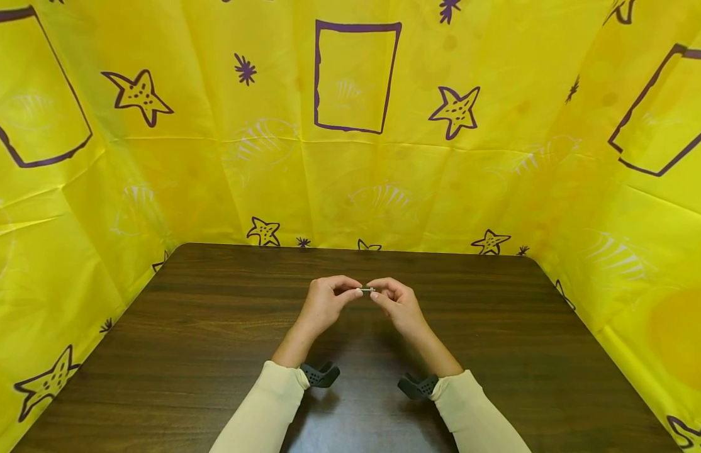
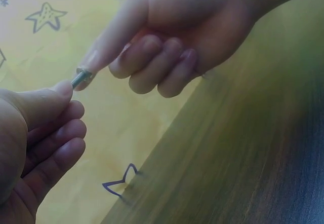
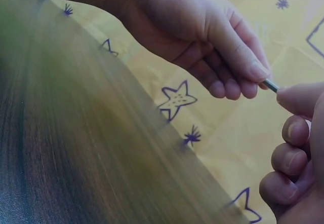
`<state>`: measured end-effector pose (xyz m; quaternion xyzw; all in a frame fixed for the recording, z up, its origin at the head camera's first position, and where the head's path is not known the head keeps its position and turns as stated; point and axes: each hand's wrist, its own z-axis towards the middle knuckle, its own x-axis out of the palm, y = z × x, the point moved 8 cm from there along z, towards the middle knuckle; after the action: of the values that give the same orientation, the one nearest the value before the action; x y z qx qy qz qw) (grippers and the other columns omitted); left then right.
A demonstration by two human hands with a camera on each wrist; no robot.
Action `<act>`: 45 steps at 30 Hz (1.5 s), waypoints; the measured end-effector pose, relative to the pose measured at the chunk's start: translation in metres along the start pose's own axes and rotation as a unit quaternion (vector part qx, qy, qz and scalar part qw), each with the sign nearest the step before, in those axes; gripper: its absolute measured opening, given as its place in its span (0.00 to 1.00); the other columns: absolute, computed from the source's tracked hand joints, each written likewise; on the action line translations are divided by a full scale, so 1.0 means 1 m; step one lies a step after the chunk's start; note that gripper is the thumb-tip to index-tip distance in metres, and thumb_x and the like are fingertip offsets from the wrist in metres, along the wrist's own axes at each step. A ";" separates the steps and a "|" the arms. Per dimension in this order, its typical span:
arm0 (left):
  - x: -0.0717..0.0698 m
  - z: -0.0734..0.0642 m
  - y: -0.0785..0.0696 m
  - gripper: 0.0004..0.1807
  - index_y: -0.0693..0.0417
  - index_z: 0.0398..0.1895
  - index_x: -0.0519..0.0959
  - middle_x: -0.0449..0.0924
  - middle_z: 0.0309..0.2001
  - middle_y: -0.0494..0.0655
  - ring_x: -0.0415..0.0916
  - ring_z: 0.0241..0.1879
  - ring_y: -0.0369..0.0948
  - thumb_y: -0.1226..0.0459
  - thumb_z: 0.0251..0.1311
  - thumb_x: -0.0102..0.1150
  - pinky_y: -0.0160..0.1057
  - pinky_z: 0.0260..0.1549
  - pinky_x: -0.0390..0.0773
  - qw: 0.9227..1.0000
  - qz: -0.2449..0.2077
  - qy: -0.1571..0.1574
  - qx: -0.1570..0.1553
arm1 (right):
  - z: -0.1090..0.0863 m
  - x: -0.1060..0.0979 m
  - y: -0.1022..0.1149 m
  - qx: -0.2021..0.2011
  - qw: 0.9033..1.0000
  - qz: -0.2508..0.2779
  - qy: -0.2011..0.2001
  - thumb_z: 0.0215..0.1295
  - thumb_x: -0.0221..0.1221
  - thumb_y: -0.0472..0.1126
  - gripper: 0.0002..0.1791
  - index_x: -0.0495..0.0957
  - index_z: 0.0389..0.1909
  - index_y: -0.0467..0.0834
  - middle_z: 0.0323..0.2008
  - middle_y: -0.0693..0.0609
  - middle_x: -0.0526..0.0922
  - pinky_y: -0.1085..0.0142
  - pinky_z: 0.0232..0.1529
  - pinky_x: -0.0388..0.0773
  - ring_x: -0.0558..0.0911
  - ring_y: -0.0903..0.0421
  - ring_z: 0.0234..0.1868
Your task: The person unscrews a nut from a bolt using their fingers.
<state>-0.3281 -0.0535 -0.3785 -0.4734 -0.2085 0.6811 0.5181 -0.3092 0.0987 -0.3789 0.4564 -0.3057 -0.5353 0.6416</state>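
Between the two hands, a small silver metal bolt (image 1: pixel 365 290) lies roughly level above the table. My left hand (image 1: pixel 326 302) pinches one end between thumb and index finger, hiding that end. Threads show along the shank of the bolt (image 2: pixel 78 79) in the left wrist view. Toward its other end sits a wider ring, a nut (image 2: pixel 84 72), at the fingertips of my right hand (image 1: pixel 400 307). The right thumb and index finger pinch there, the other fingers curled in. In the right wrist view only a short stretch of the bolt (image 3: pixel 270 85) shows between the fingertips.
A dark wood-grain table (image 1: pixel 214 352) lies beneath both hands. Yellow cloth (image 1: pixel 339 176) printed with starfish and fish hangs at its back and both sides. Each wrist wears a dark band, the left band (image 1: pixel 322 375) and the right band (image 1: pixel 417 385), below light sleeves.
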 end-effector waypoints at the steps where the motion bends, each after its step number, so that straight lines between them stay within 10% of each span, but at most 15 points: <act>1: 0.000 0.000 0.000 0.02 0.51 0.32 0.87 0.85 0.30 0.37 0.79 0.30 0.35 0.66 0.56 0.69 0.37 0.31 0.79 1.000 0.000 0.000 -0.001 | 0.000 0.000 0.000 -0.003 1.000 0.000 0.000 0.65 0.58 0.26 0.09 0.77 0.45 0.26 0.14 0.54 0.64 0.71 0.17 0.58 0.62 0.63 0.14; 31: 0.003 -0.001 -0.003 0.04 0.54 0.34 0.87 0.85 0.31 0.41 0.80 0.32 0.37 0.64 0.56 0.69 0.37 0.33 0.79 1.000 -0.001 0.012 0.008 | 0.002 0.003 0.001 -0.019 0.999 -0.032 0.016 0.59 0.62 0.24 0.16 0.76 0.49 0.25 0.17 0.47 0.65 0.73 0.21 0.60 0.63 0.65 0.18; 45: 0.006 -0.001 -0.003 0.05 0.55 0.34 0.87 0.85 0.30 0.39 0.79 0.30 0.36 0.65 0.55 0.70 0.36 0.32 0.79 1.000 0.003 0.016 0.007 | 0.001 0.000 -0.009 0.064 0.997 -0.040 0.011 0.76 0.48 0.36 0.16 0.76 0.32 0.28 0.16 0.45 0.67 0.71 0.18 0.60 0.63 0.62 0.15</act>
<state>-0.3259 -0.0470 -0.3790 -0.4811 -0.1947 0.6764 0.5226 -0.3136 0.0978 -0.3864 0.5146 -0.3139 -0.5344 0.5925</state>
